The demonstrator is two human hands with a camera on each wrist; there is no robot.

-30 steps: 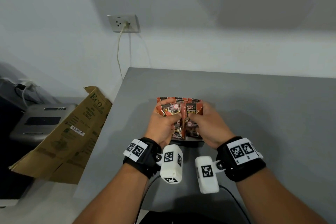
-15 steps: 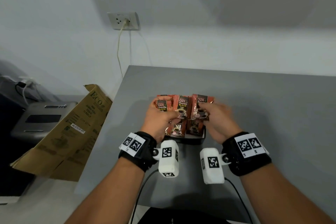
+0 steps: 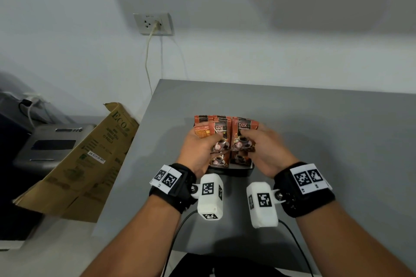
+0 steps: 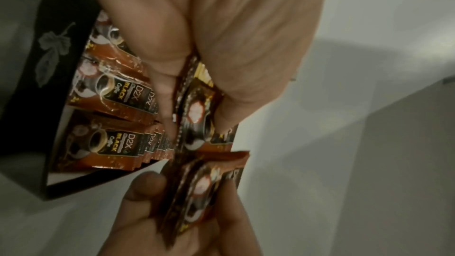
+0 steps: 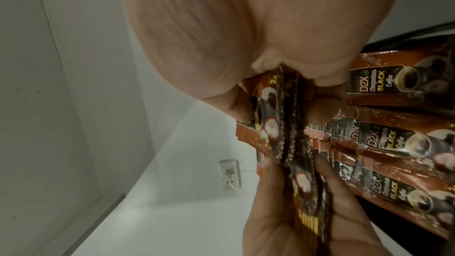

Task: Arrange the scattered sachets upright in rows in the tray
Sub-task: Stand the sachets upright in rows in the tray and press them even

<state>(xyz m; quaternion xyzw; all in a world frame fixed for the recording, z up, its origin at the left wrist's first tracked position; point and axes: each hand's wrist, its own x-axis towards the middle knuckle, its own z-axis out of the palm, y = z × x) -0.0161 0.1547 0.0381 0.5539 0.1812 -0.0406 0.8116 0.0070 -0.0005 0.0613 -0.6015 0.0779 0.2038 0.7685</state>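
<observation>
A small black tray (image 3: 238,171) sits on the grey table (image 3: 315,141), with two rows of orange-brown coffee sachets (image 3: 218,159) standing upright in it. My left hand (image 3: 202,144) grips a bunch of sachets (image 3: 219,132) just above the tray's far left. My right hand (image 3: 258,144) pinches another bunch of sachets (image 3: 244,132) beside it on the right. In the left wrist view, the tray (image 4: 46,46) and its standing sachets (image 4: 115,143) lie left of the held sachets (image 4: 199,116). The right wrist view shows the pinched bunch (image 5: 278,120) and the rows (image 5: 393,143).
A folded cardboard box (image 3: 90,159) leans off the table's left edge, over a grey device (image 3: 49,144). A wall socket (image 3: 154,23) with a cord is above the table's far corner. Cables from the wrist cameras run off the near edge.
Both hands have come back together over the tray after being spread apart half a second ago. The two held bunches now sit side by side, touching.
</observation>
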